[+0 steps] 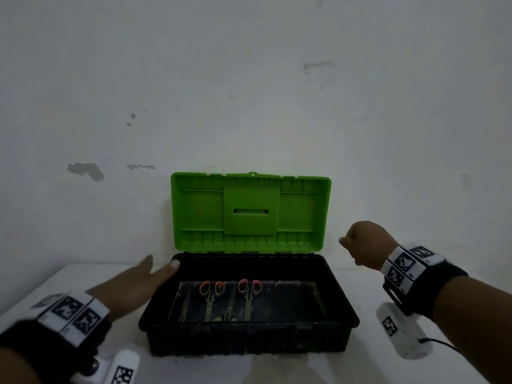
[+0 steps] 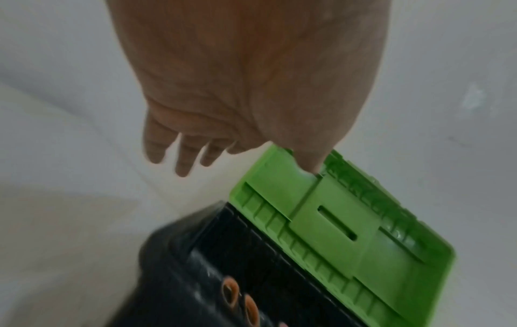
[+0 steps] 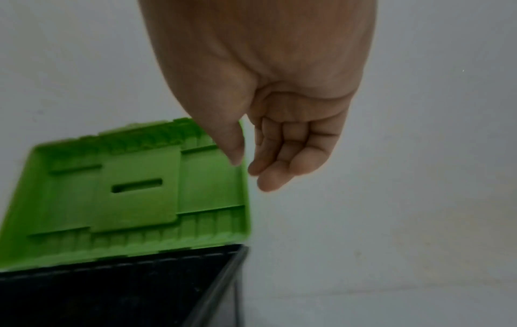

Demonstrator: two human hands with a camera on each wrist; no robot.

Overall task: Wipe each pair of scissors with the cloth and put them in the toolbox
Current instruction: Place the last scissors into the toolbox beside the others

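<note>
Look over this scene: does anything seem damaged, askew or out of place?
Only the wall looks damaged: grey patches of chipped paint left of the lid. Both scissors lie neatly parallel inside the toolbox.

The right hand (image 3: pixel 268 106) hangs in the air with its fingers (image 3: pixel 282 154) loosely curled and holding nothing, just right of the upright green lid (image 3: pixel 134 194) of the toolbox (image 3: pixel 117 294). The thumb tip overlaps the lid's upper right corner, though contact cannot be told. Below the lid lies the toolbox's dark black interior, and a pale wall (image 3: pixel 419 132) fills the right side.
</note>
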